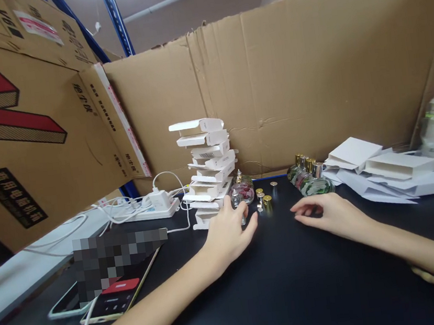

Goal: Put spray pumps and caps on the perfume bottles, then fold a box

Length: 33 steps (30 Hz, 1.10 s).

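Observation:
My left hand (229,232) is at a small clear perfume bottle with a silver spray top (236,198). Its thumb and forefinger are spread apart, and the hand covers most of that bottle; whether it touches the glass is hard to see. Just behind stands a pinkish bottle with a gold spray top (246,188). Loose gold caps (267,202) and a silver cap (273,184) are to the right of these. My right hand (331,211) hovers low over the black tabletop (280,292), fingers loosely curved, a gap showing between thumb and forefinger. Nothing is visible in it.
Capped perfume bottles (314,185) lie in a row behind my right hand. White opened boxes are stacked (210,174) behind my left hand; more white cartons (395,169) lie at right. Phones (118,293), a power strip (159,206) and cables are at left. Cardboard (310,82) walls the back.

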Each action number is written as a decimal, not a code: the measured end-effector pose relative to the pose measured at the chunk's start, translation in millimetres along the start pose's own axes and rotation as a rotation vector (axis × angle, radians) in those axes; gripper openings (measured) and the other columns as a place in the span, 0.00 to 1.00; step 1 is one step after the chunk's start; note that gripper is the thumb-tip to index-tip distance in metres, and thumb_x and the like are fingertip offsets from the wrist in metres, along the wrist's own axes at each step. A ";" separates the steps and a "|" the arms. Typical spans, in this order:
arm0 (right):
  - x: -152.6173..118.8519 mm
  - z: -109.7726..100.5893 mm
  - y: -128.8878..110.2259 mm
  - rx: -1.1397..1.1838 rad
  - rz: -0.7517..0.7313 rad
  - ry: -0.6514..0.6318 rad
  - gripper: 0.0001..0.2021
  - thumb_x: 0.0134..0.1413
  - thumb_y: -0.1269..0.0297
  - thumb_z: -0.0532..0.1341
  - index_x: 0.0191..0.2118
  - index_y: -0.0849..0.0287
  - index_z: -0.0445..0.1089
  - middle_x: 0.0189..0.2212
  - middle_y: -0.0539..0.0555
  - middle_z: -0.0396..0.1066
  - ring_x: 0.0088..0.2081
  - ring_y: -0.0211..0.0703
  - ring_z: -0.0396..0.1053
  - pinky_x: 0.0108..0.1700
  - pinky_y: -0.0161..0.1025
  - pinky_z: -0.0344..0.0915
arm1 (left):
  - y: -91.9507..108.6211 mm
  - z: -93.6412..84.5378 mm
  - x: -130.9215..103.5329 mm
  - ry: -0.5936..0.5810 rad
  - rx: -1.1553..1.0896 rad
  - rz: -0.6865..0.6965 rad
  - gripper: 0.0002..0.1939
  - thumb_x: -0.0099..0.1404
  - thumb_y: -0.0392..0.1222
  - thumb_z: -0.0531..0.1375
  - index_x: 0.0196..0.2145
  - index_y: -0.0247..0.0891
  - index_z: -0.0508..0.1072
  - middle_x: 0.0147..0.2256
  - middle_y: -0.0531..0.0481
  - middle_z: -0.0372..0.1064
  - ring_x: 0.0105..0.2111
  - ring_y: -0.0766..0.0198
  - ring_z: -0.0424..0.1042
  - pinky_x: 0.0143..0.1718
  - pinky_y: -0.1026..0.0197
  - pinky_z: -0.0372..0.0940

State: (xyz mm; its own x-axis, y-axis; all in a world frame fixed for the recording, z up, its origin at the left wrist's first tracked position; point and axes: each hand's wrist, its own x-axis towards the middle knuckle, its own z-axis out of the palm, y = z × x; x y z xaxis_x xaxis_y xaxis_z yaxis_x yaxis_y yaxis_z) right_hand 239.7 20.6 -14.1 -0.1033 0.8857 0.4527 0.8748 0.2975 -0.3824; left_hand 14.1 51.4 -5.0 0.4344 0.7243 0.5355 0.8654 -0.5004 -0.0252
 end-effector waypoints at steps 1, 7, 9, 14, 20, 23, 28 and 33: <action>0.0 0.2 0.5 0.012 -0.005 0.001 0.12 0.45 0.60 0.55 0.35 0.56 0.72 0.32 0.50 0.74 0.34 0.42 0.71 0.36 0.37 0.65 | 0.3 -0.4 -0.4 0.007 -0.003 0.004 0.15 0.65 0.49 0.46 0.34 0.39 0.67 0.35 0.48 0.55 0.30 0.62 0.67 0.30 0.59 0.64; 0.3 0.7 1.0 0.046 -0.008 0.001 0.12 0.45 0.60 0.55 0.36 0.56 0.71 0.31 0.50 0.73 0.34 0.41 0.70 0.36 0.38 0.65 | 1.2 -1.2 -2.0 0.032 -0.021 0.026 0.14 0.65 0.48 0.47 0.31 0.38 0.66 0.34 0.48 0.56 0.29 0.62 0.67 0.27 0.62 0.62; 0.6 0.7 0.0 0.043 0.001 -0.002 0.12 0.45 0.60 0.55 0.36 0.56 0.71 0.31 0.50 0.73 0.34 0.41 0.70 0.35 0.38 0.65 | 0.9 -0.7 -1.4 0.042 -0.020 0.022 0.13 0.64 0.47 0.47 0.30 0.39 0.66 0.34 0.49 0.56 0.29 0.62 0.67 0.26 0.63 0.61; -0.8 0.0 -2.4 0.039 0.003 0.000 0.12 0.45 0.61 0.55 0.35 0.56 0.71 0.30 0.49 0.74 0.33 0.41 0.70 0.35 0.37 0.65 | -1.1 0.0 0.8 0.033 -0.057 -0.018 0.11 0.64 0.45 0.49 0.30 0.39 0.67 0.34 0.50 0.55 0.25 0.66 0.65 0.26 0.63 0.59; -2.6 -0.4 -2.1 0.036 -0.015 0.013 0.12 0.44 0.60 0.55 0.35 0.56 0.72 0.30 0.50 0.74 0.32 0.41 0.71 0.33 0.36 0.65 | 2.0 1.6 -0.9 0.029 -0.132 -0.003 0.08 0.63 0.42 0.50 0.30 0.39 0.66 0.34 0.52 0.55 0.21 0.70 0.61 0.27 0.64 0.58; -1.8 -0.6 -2.3 0.034 -0.016 0.015 0.12 0.44 0.61 0.55 0.34 0.56 0.72 0.30 0.50 0.74 0.32 0.41 0.71 0.33 0.36 0.66 | 5.0 0.4 -2.2 0.019 -0.126 0.010 0.07 0.61 0.40 0.50 0.31 0.39 0.67 0.34 0.51 0.56 0.21 0.70 0.61 0.26 0.65 0.57; -0.5 -0.3 -2.3 0.031 -0.013 0.020 0.12 0.44 0.60 0.55 0.34 0.56 0.72 0.30 0.50 0.74 0.32 0.41 0.71 0.33 0.37 0.66 | 5.1 -6.1 -2.5 -0.002 -0.150 -0.009 0.08 0.59 0.38 0.51 0.29 0.40 0.69 0.33 0.51 0.57 0.25 0.67 0.63 0.27 0.65 0.55; -1.1 0.5 -1.5 0.033 -0.028 0.037 0.12 0.44 0.60 0.55 0.33 0.55 0.72 0.29 0.50 0.74 0.31 0.41 0.71 0.32 0.36 0.66 | 3.0 -8.5 -2.1 0.028 -0.189 -0.004 0.12 0.61 0.38 0.49 0.25 0.38 0.70 0.31 0.51 0.58 0.30 0.65 0.64 0.29 0.65 0.56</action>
State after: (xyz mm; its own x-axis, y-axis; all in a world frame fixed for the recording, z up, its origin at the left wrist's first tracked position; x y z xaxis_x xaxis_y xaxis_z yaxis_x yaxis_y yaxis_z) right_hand 238.3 19.4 -14.5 -0.1091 0.8632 0.4929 0.8556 0.3340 -0.3954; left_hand 13.7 44.4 1.1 0.4219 0.7140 0.5587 0.8035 -0.5800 0.1345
